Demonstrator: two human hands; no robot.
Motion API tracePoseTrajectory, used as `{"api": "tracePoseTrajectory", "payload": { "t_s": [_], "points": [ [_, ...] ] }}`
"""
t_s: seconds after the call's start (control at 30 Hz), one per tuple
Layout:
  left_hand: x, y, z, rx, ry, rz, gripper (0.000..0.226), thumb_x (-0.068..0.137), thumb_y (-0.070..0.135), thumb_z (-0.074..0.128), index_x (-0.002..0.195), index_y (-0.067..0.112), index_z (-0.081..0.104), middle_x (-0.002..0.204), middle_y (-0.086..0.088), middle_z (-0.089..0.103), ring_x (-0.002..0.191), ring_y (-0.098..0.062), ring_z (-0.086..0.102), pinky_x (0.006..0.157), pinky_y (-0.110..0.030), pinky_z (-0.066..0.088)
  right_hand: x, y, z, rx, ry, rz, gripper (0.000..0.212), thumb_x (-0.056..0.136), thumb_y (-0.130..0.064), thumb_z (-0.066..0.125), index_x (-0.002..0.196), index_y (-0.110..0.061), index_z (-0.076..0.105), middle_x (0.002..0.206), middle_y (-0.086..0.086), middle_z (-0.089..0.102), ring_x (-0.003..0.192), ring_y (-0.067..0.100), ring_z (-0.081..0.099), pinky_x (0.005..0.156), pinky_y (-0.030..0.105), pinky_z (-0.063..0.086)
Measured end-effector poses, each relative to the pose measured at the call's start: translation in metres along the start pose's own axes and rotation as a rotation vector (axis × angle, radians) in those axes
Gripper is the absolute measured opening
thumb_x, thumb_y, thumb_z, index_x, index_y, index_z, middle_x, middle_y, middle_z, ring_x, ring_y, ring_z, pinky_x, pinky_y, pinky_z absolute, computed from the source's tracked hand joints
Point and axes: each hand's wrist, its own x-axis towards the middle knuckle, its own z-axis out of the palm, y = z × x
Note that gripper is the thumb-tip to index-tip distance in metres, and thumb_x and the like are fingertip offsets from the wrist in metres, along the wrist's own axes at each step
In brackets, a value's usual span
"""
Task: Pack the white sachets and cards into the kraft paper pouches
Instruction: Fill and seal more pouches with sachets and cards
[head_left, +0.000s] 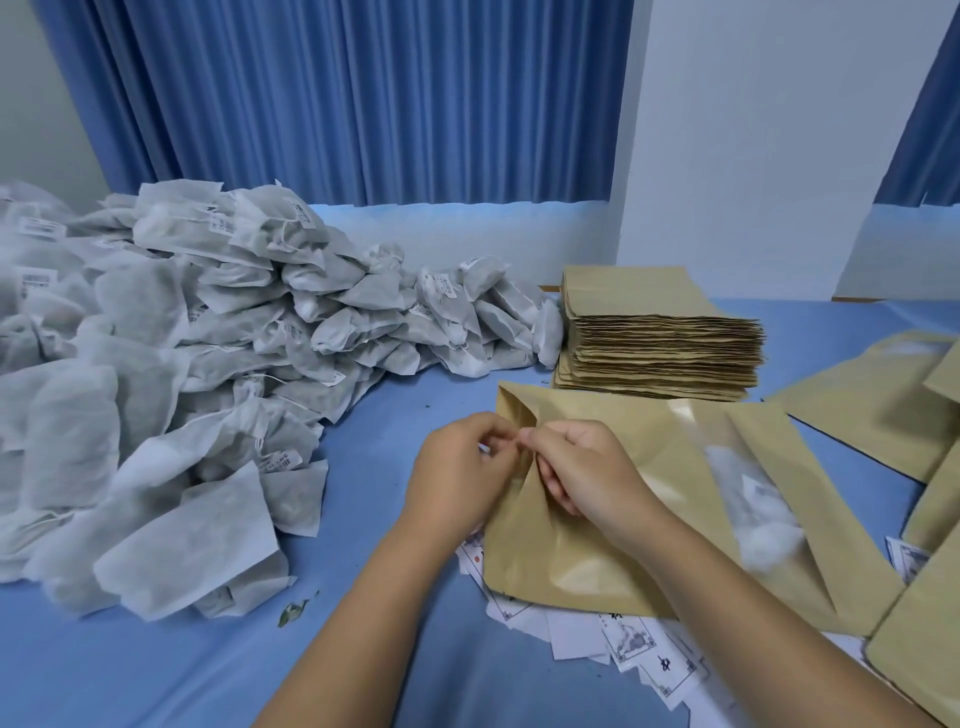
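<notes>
A kraft paper pouch (613, 540) with a clear window lies in front of me on the blue table, white filling visible through the window. My left hand (462, 483) and my right hand (582, 473) both pinch the pouch's open mouth at its left edge, fingertips close together. A big heap of white sachets (171, 374) covers the left of the table. Printed white cards (623, 639) lie scattered under and below the pouch.
A tall stack of flat kraft pouches (660, 338) stands at the back right. Several more pouches (878, 395) lie at the right edge. Blue curtains and a white wall close the back. A small green leaf scrap (293, 610) lies near the sachets.
</notes>
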Motion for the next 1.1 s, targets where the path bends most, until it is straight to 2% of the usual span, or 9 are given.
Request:
{"api": "tracePoseTrajectory", "payload": {
  "t_s": [0.07,0.13,0.2,0.3,0.43,0.77,0.93,1.03,1.1],
  "points": [
    [0.004,-0.006,-0.009,0.128,0.124,-0.07,0.008,0.087,0.027,0.061,0.081,0.032,0.064,0.079,0.017,0.065,0.075,-0.006,0.061,0.061,-0.019,0.041,0.0,0.003,0.001,-0.068,0.002,-0.01,0.053,0.095,-0.023,0.055,0.043,-0.02,0.046,0.04,-0.003,0.042,0.033,0.012,0.032,0.036,0.018,0.028],
    [0.008,-0.02,-0.019,0.386,0.19,-0.154,0.016,0.089,0.026,0.056,0.102,0.028,0.066,0.104,0.011,0.065,0.105,-0.016,0.058,0.084,-0.03,0.044,0.001,0.007,0.003,-0.117,0.003,-0.013,0.052,0.096,-0.023,0.055,0.045,-0.02,0.046,0.04,-0.004,0.043,0.034,0.011,0.034,0.037,0.017,0.029],
    [0.011,-0.031,-0.029,0.697,0.113,-0.325,0.031,0.09,0.022,0.054,0.12,0.026,0.06,0.134,-0.001,0.05,0.132,-0.024,0.037,0.11,-0.053,0.023,0.002,0.011,0.007,-0.147,0.0,-0.02,0.052,0.097,-0.022,0.055,0.046,-0.019,0.046,0.04,-0.005,0.043,0.034,0.01,0.034,0.037,0.017,0.029],
    [0.015,-0.036,-0.041,0.81,0.065,-0.508,0.038,0.087,0.013,0.05,0.124,0.022,0.055,0.153,-0.012,0.02,0.146,-0.033,0.003,0.107,-0.072,0.003,0.006,0.014,0.011,-0.209,0.007,-0.033,0.05,0.096,-0.023,0.055,0.047,-0.018,0.046,0.04,-0.005,0.044,0.034,0.01,0.035,0.038,0.018,0.031],
    [0.022,-0.052,-0.053,0.739,-0.051,-0.624,0.046,0.089,0.015,0.045,0.135,0.021,0.044,0.161,-0.003,-0.013,0.145,-0.033,-0.022,0.107,-0.067,0.014,0.007,0.018,0.012,-0.215,0.012,-0.037,0.051,0.096,-0.024,0.055,0.045,-0.02,0.047,0.04,-0.006,0.044,0.035,0.01,0.036,0.038,0.017,0.031],
    [0.029,-0.078,-0.054,0.951,-0.097,-0.617,0.055,0.089,0.017,0.039,0.143,0.014,0.03,0.15,-0.01,0.027,0.139,-0.027,0.017,0.102,-0.049,0.03,0.009,0.023,0.013,-0.238,0.011,-0.063,0.052,0.096,-0.024,0.056,0.045,-0.019,0.046,0.04,-0.007,0.045,0.036,0.01,0.037,0.038,0.016,0.031],
    [0.032,-0.085,-0.057,0.933,0.099,-0.509,0.026,0.086,0.009,0.05,0.11,0.014,0.059,0.118,-0.005,0.055,0.121,-0.025,0.044,0.096,-0.044,0.035,0.012,0.026,0.014,-0.272,0.005,-0.07,0.05,0.096,-0.026,0.055,0.047,-0.021,0.049,0.041,-0.007,0.046,0.039,0.01,0.039,0.041,0.019,0.032],
    [0.036,-0.088,-0.062,0.908,0.103,-0.481,0.031,0.085,0.003,0.05,0.106,0.02,0.067,0.102,0.0,0.062,0.106,-0.021,0.057,0.075,-0.032,0.037,0.012,0.027,0.013,-0.274,0.01,-0.089,0.047,0.096,-0.025,0.056,0.05,-0.018,0.045,0.042,-0.007,0.045,0.039,0.01,0.039,0.044,0.02,0.033],
    [0.038,-0.086,-0.064,0.852,0.094,-0.473,0.036,0.084,0.0,0.051,0.104,0.024,0.068,0.105,0.0,0.066,0.104,-0.022,0.06,0.077,-0.031,0.043,0.012,0.028,0.012,-0.28,0.014,-0.096,0.047,0.096,-0.026,0.056,0.051,-0.017,0.044,0.042,-0.007,0.046,0.039,0.01,0.039,0.045,0.022,0.034]
  ]
}}
